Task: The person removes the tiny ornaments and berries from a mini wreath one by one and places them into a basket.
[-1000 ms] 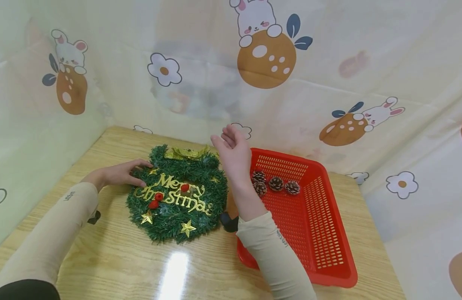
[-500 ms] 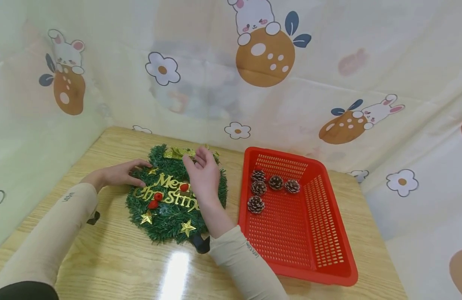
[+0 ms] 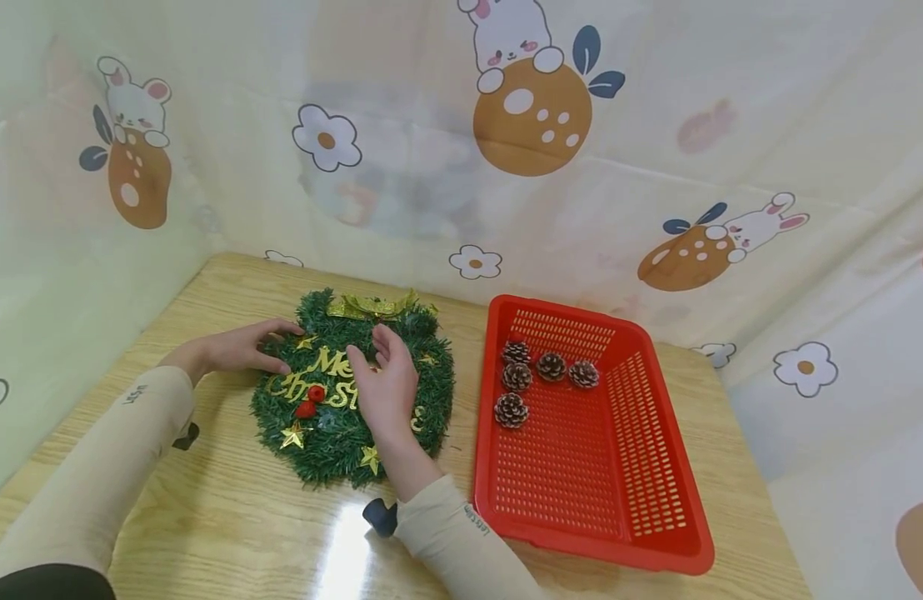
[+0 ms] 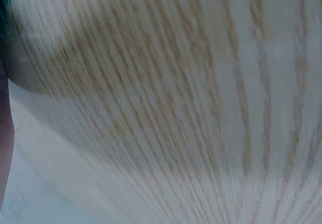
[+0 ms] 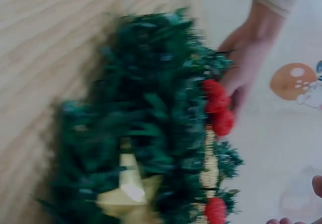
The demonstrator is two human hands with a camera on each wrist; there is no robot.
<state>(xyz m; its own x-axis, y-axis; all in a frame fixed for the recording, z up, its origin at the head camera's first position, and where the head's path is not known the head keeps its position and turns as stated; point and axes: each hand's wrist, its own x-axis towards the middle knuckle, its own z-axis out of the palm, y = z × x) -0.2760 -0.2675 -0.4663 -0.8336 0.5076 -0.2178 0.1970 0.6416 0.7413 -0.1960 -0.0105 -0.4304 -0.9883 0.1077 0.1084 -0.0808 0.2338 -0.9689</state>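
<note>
A green Christmas wreath (image 3: 319, 467) with gold "Merry Christmas" lettering, gold stars, red berries and a gold bow lies on the table. At its left edge my left hand (image 3: 240, 346) grips the greenery with thumb and fingers; some fingertips are hidden. My right hand (image 3: 386, 387) hovers over the lettering, thumb and fingers apart, and I see nothing held. In the right wrist view, a gold star (image 5: 126, 199) and red berries (image 5: 217, 98) show on the wreath, with the left hand (image 5: 246, 58) behind. The left wrist view is mostly table.
A red plastic basket (image 3: 671, 467) stands to the right of the wreath. Several pine cones (image 3: 511, 410) lie in its back left part. Patterned cloth (image 3: 409, 200) hangs along the back and sides of the wooden table (image 3: 229, 517).
My right hand has moved left from beside the basket to above the wreath, then lower and nearer. My left hand and the wreath stay in place.
</note>
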